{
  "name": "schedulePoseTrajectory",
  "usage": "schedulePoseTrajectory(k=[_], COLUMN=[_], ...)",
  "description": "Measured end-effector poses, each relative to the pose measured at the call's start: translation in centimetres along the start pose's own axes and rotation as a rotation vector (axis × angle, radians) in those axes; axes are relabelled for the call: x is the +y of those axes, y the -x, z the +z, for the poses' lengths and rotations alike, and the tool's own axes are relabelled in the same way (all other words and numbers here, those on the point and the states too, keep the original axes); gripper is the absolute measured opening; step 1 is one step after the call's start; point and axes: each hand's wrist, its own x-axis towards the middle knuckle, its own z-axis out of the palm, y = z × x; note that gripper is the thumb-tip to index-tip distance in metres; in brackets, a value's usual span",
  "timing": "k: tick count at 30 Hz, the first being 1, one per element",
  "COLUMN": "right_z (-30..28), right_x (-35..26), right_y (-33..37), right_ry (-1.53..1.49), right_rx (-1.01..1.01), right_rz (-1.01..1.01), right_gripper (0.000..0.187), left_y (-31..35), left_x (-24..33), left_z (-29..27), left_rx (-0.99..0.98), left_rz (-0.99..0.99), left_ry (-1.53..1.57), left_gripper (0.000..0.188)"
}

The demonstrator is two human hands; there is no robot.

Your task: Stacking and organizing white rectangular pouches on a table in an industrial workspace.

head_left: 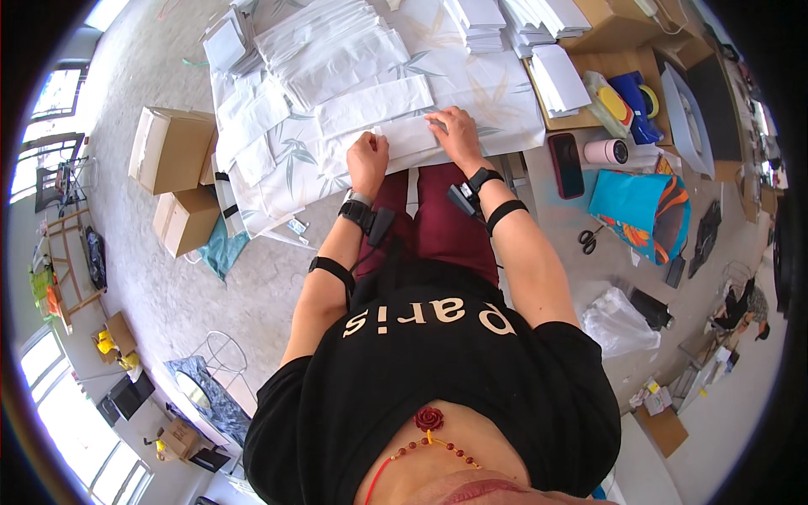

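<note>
A flat white sleeve (pixel 408 145), paper or thin plastic, lies at the table's near edge in front of me. My left hand (pixel 368 162) is closed at its left end, a small white bit showing at the fingertips. My right hand (pixel 457 135) rests at the right end, thumb and fingers slightly apart and touching it. Just beyond lies another flat white sleeve (pixel 374 105). Farther back spreads a large overlapping pile of white sleeves (pixel 332 50), with a few looser ones (pixel 252 118) to the left.
White stacks (pixel 560 80) stand at the back right, near a yellow tape roll (pixel 648 101). To the right are a phone (pixel 566 166), a pink cup (pixel 606 151), a blue bag (pixel 640 210) and scissors (pixel 589 240). Cardboard boxes (pixel 172 151) sit left of the patterned tablecloth (pixel 295 177).
</note>
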Motion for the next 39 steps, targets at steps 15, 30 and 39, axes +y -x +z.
schedulePoseTrajectory(k=[15, 30, 39], right_z=[-1.4, -2.2, -2.2], right_x=[0.8, 1.0, 0.8], right_y=[0.4, 0.0, -0.1], right_ry=[0.004, 0.118, 0.187], right_rx=[-0.139, -0.267, -0.319], right_rz=[-0.077, -0.163, -0.145], right_gripper=[0.042, 0.062, 0.065], left_y=[-0.3, 1.6, 1.2], left_x=[-0.2, -5.3, -8.2], left_z=[-0.2, -8.0, -9.7], left_rx=[-0.019, 0.423, 0.350], left_rz=[-0.017, 0.020, -0.090], left_ry=[0.003, -0.406, -0.218], left_gripper=[0.028, 0.036, 0.024])
